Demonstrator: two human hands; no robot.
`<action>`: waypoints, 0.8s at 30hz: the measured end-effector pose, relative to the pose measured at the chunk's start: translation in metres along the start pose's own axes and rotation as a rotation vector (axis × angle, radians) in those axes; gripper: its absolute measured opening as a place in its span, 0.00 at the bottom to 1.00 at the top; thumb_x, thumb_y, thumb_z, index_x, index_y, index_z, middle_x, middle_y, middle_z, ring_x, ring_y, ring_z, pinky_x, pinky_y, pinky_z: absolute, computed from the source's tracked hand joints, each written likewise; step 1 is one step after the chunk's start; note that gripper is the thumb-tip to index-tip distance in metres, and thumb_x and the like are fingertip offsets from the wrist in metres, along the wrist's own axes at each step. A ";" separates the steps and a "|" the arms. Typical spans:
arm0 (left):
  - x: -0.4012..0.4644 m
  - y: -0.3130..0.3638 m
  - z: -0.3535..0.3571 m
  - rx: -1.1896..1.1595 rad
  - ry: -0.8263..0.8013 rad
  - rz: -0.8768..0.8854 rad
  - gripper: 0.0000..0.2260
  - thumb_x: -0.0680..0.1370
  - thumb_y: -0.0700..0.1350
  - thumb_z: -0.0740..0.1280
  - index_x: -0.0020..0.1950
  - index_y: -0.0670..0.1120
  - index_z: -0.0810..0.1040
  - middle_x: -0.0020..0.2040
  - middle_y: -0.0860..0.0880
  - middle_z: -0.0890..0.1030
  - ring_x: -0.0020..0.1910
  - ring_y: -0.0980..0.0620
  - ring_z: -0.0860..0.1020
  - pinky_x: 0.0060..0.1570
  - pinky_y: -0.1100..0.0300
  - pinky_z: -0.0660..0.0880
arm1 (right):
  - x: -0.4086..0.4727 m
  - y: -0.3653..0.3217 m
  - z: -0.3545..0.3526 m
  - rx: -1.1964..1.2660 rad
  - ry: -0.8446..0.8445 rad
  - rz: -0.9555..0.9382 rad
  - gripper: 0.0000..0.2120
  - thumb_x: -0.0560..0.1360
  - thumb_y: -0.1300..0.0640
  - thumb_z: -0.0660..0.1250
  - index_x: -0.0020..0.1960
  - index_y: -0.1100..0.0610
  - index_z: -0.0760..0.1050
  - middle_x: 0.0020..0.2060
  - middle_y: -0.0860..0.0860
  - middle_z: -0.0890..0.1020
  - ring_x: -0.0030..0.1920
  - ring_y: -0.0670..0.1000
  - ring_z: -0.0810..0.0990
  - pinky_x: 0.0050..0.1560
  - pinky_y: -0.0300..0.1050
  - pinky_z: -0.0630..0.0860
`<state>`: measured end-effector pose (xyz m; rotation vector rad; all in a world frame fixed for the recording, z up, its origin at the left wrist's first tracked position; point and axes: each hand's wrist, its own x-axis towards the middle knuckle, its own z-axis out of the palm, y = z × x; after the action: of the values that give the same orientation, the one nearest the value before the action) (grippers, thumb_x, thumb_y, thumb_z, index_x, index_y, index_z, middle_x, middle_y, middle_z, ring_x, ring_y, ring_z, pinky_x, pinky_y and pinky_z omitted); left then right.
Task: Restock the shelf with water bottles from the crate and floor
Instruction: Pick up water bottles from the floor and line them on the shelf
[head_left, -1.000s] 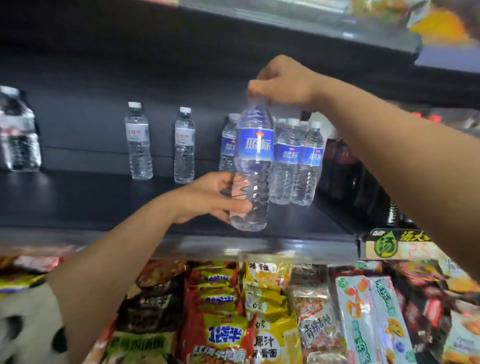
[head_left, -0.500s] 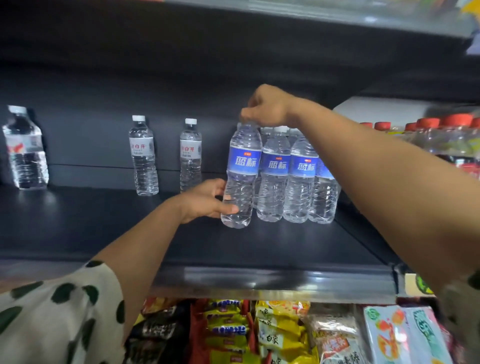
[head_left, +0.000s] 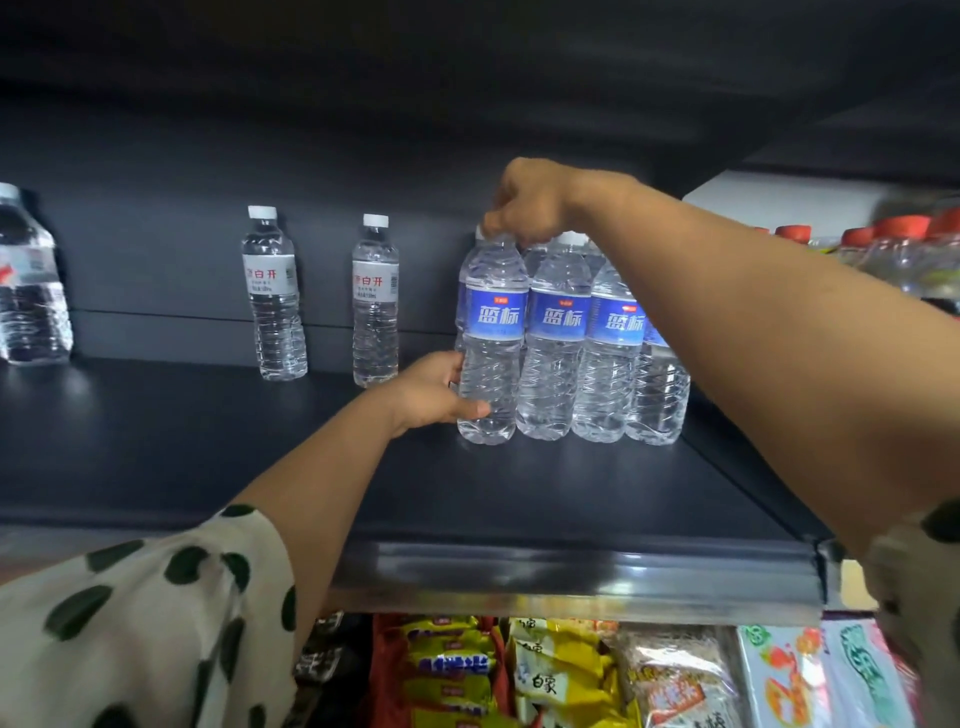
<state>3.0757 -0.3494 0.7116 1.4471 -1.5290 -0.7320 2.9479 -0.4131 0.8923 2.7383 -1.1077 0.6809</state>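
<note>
A clear water bottle with a blue label (head_left: 491, 343) stands on the dark shelf (head_left: 519, 493), leftmost in a row of blue-label bottles (head_left: 587, 343). My right hand (head_left: 535, 202) pinches its cap from above. My left hand (head_left: 431, 389) holds its lower body from the left side, fingers curled round it. More blue-label bottles stand behind the row, partly hidden.
Two white-label bottles (head_left: 272, 296) (head_left: 375, 301) stand at the back of the shelf, left of the row. A larger bottle (head_left: 28, 280) is at the far left. Red-capped bottles (head_left: 893, 249) fill the right section. Snack packets (head_left: 545, 675) hang below the shelf edge.
The bottle came down from the air onto the shelf and now stands beside the other blue-label bottles. Both hands stayed on it.
</note>
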 end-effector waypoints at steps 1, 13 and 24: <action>0.001 0.000 0.002 0.004 0.007 0.002 0.20 0.75 0.32 0.70 0.64 0.43 0.73 0.49 0.51 0.79 0.49 0.54 0.80 0.49 0.63 0.79 | 0.001 0.001 0.000 -0.014 -0.005 0.003 0.15 0.73 0.47 0.67 0.41 0.59 0.80 0.34 0.54 0.83 0.37 0.54 0.80 0.46 0.47 0.78; 0.012 -0.002 0.004 0.128 0.135 0.007 0.19 0.72 0.33 0.73 0.62 0.41 0.74 0.51 0.50 0.79 0.52 0.51 0.79 0.56 0.59 0.74 | 0.008 0.007 0.005 -0.098 -0.012 -0.010 0.19 0.73 0.41 0.66 0.46 0.57 0.80 0.37 0.51 0.83 0.44 0.54 0.82 0.56 0.53 0.77; 0.006 0.006 0.002 0.246 0.212 -0.060 0.29 0.68 0.41 0.79 0.65 0.40 0.72 0.53 0.47 0.79 0.51 0.52 0.79 0.51 0.62 0.74 | 0.000 0.009 0.002 -0.111 0.027 0.000 0.19 0.72 0.39 0.67 0.49 0.54 0.78 0.41 0.49 0.82 0.47 0.54 0.81 0.57 0.53 0.76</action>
<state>3.0716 -0.3550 0.7175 1.7009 -1.4536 -0.4191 2.9428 -0.4200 0.8905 2.6292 -1.1051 0.6340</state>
